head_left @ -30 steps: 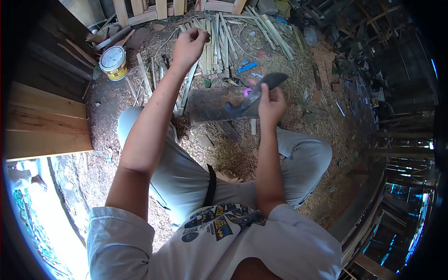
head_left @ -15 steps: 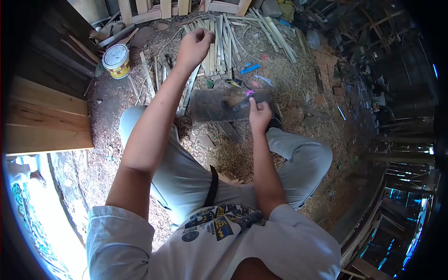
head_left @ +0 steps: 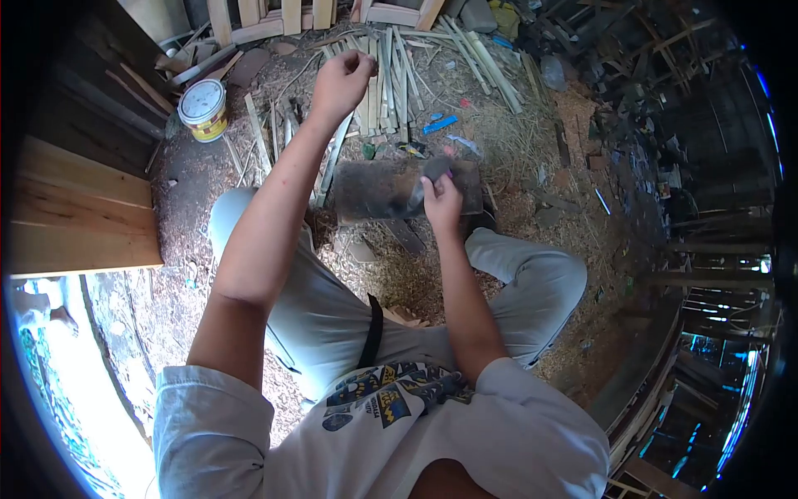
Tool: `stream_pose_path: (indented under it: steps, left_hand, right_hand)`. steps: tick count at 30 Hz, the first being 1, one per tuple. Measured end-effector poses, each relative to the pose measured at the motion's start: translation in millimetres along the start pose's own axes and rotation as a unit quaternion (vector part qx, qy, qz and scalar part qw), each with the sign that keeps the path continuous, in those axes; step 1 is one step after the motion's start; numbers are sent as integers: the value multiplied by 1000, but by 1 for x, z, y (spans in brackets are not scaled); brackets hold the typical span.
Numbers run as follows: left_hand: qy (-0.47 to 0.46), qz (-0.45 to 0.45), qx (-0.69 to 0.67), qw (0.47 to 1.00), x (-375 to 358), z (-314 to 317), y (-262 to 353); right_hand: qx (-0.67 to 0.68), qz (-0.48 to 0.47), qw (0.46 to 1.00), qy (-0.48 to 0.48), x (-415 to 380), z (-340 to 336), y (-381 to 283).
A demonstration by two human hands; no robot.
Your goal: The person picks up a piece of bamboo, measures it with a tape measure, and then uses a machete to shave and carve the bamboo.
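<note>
While my left hand (head_left: pixel 339 81) is pinching a thin strip upright, my right hand (head_left: pixel 440 198) is gripping the knife (head_left: pixel 426 179) on the block (head_left: pixel 374 190), nearer me.

Right hand (head_left: pixel 440 198) grips a knife (head_left: pixel 426 179) on the wooden block (head_left: pixel 374 190).

white printed t-shirt; grey trousers

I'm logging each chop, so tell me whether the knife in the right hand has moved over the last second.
Yes. The knife, gripped by the right hand, has dropped from a raised position onto the top of the wooden block, which stayed put.
</note>
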State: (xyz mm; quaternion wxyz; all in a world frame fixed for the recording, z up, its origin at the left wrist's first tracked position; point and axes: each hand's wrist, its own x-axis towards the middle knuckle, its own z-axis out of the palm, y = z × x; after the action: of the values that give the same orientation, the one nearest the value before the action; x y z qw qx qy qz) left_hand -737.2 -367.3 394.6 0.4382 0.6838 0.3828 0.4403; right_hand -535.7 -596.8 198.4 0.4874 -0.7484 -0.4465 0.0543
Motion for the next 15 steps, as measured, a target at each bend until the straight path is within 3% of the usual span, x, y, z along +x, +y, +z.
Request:
stream_pose_path:
  steps: [3,6,9,11,14,15]
  left_hand:
    - [11,8,-20,1000,4,-3,-4]
    - [13,5,-31,999,2,-4,-4]
    - [11,4,-25,1000,-1,-6,-3]
    - [18,-7,9,1000,0,-9,-2]
    - [22,-2,0,1000,2,-8,-5]
    - [20,0,-4,1000,2,-7,-7]
  right_hand:
    - [-34,20,999,6,-10,-28,-42]
    - [-59,91,993,-47,5,-41,-49]
    - [-33,25,999,29,31,-54,-80]
    - [63,-8,990,127,48,-66,-123]
    - [57,-54,982,170,50,-50,-109]
    - [26,-126,972,197,45,-31,-79]
